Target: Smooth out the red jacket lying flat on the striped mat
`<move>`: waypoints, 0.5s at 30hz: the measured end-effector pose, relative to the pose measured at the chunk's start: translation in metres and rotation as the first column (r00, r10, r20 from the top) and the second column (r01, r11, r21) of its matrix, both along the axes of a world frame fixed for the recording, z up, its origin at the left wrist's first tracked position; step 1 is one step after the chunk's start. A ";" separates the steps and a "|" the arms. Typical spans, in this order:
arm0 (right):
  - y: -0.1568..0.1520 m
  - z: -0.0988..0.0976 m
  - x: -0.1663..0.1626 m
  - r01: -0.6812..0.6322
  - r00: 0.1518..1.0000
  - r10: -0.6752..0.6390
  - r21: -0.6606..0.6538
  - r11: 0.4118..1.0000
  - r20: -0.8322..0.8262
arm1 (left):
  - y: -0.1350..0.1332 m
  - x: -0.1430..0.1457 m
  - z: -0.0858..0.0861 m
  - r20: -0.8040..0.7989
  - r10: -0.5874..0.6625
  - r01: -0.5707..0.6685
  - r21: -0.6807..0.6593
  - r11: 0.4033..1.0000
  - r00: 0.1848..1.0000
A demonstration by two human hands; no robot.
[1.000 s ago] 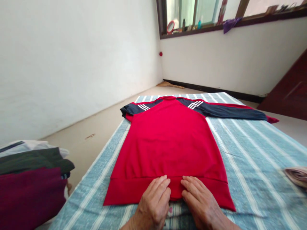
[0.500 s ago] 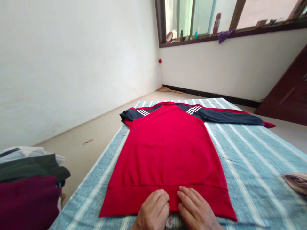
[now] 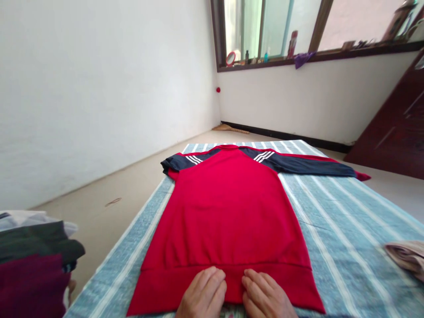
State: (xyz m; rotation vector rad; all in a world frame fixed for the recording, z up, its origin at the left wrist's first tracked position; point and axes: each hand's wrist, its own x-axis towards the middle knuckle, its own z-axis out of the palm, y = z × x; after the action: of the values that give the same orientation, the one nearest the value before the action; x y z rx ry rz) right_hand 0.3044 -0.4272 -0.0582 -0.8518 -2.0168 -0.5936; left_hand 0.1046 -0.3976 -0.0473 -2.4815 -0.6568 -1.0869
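Note:
A red jacket [image 3: 228,212] with navy sleeves and white stripes lies spread on the striped blue bedcover. Its collar is at the far end and its wide hem band [image 3: 165,287] is towards me. My left hand [image 3: 203,293] rests on the hem band just left of its middle, fingers lying on the cloth. Close beside it, a small gap to the right, my right hand [image 3: 265,293] lies on the same band in a like pose. The thumbs are mostly hidden. One sleeve [image 3: 314,167] stretches out to the right; the left one looks shorter and bunched.
A stack of folded clothes [image 3: 31,282] stands at the lower left. A rolled beige cloth [image 3: 406,256] lies on the striped bedcover [image 3: 338,212] at right. Behind are a broom [image 3: 232,128], a window sill with bottles and a purple cloth [image 3: 303,59], and a dark red door [image 3: 394,128].
The view has tilted and turned slightly, so the scene sits a little lower and further left. Both hands stay on the hem band; the jacket's layout looks the same.

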 end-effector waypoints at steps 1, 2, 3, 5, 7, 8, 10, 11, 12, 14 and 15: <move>0.001 0.000 -0.001 0.003 1.000 -0.003 0.007 1.000 -0.008 | 0.001 -0.004 -0.001 0.002 0.029 -0.029 0.017 0.999 1.000; 0.001 0.001 -0.002 0.007 1.000 -0.007 0.015 1.000 -0.019 | 0.001 -0.008 -0.001 -0.007 0.055 -0.055 0.027 0.998 0.998; 0.002 0.001 -0.002 0.012 0.999 -0.011 0.022 1.000 -0.031 | 0.002 -0.012 0.000 -0.029 0.075 -0.074 0.030 0.997 0.997; 0.003 0.002 -0.004 0.018 0.999 -0.017 0.025 1.000 -0.047 | 0.004 -0.018 -0.001 -0.073 0.095 -0.094 0.021 0.995 0.993; 0.004 0.002 -0.004 0.011 0.999 -0.010 0.019 1.000 -0.040 | 0.005 -0.024 -0.003 -0.081 0.091 -0.090 0.016 0.996 0.993; 0.004 0.001 -0.004 0.007 0.999 -0.006 0.016 1.000 -0.034 | 0.005 -0.026 -0.006 -0.069 0.085 -0.083 0.025 0.996 0.994; 0.004 -0.002 -0.003 0.000 1.000 0.000 0.017 1.000 -0.019 | 0.005 -0.029 -0.011 -0.039 0.079 -0.077 0.051 0.996 0.996; 0.004 -0.005 -0.003 0.000 1.000 0.000 0.018 1.000 -0.014 | 0.005 -0.030 -0.014 -0.040 0.078 -0.076 0.059 0.995 0.996; 0.003 -0.008 -0.002 0.002 1.000 -0.002 0.015 1.000 -0.007 | 0.005 -0.031 -0.016 -0.042 0.080 -0.077 0.063 0.995 0.996; 0.003 -0.015 -0.001 0.002 1.000 -0.002 -0.003 1.000 0.019 | 0.006 -0.034 -0.017 -0.040 0.084 -0.082 0.059 0.995 0.996; 0.002 -0.019 -0.001 0.003 0.999 -0.002 -0.016 1.000 0.032 | 0.006 -0.035 -0.017 -0.042 0.082 -0.080 0.056 0.995 0.996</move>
State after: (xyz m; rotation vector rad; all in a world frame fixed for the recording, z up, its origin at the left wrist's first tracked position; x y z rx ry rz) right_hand 0.3034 -0.4250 -0.0771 -0.8593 -2.0521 -0.5966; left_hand 0.0697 -0.3917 -0.0640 -2.4043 -0.6994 -1.0038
